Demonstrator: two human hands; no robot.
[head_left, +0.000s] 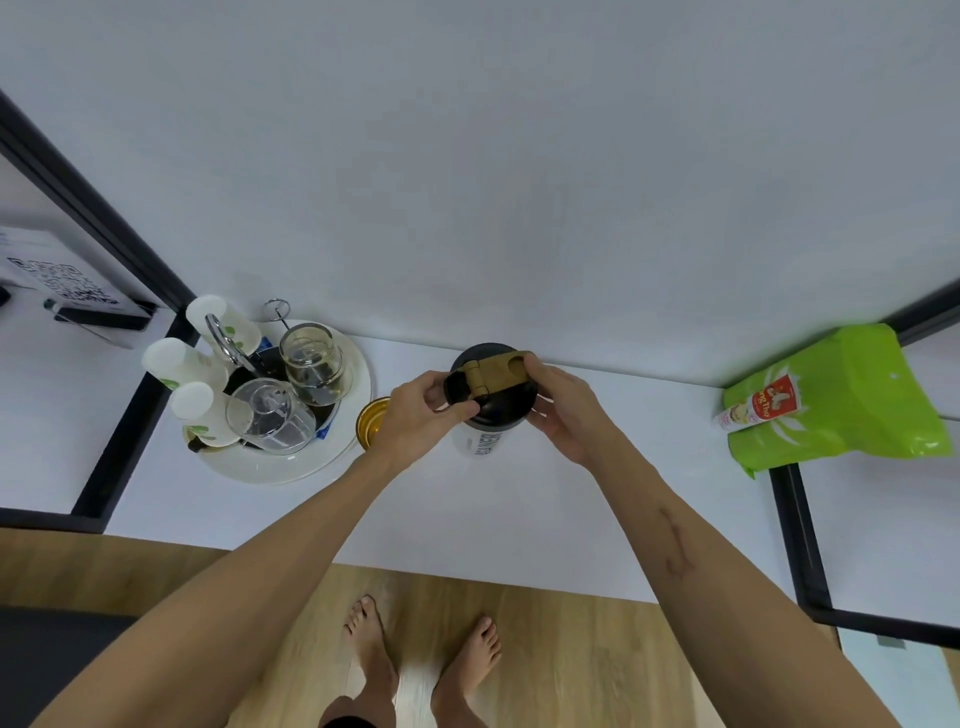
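A white shaker bottle (480, 441) with dark lettering stands upright on the white counter (467, 519) near the wall. Its black lid (506, 410) carries a tan flip cap and strap (491, 371). My left hand (415, 415) pinches the left edge of the lid at the flip cap with thumb and fingers. Gripping the lid from the right is my right hand (561, 410), its fingers curled over the tan strap and rim. A small yellow-rimmed tin (370, 423) sits just left of the bottle, partly hidden behind my left hand.
A round white tray (291, 467) at the left holds two upturned glasses (311, 364), three white cups and a metal tool. A green pouch (836, 395) lies at the right. Black frame bars edge both sides. Wooden floor and bare feet show below the counter's front edge.
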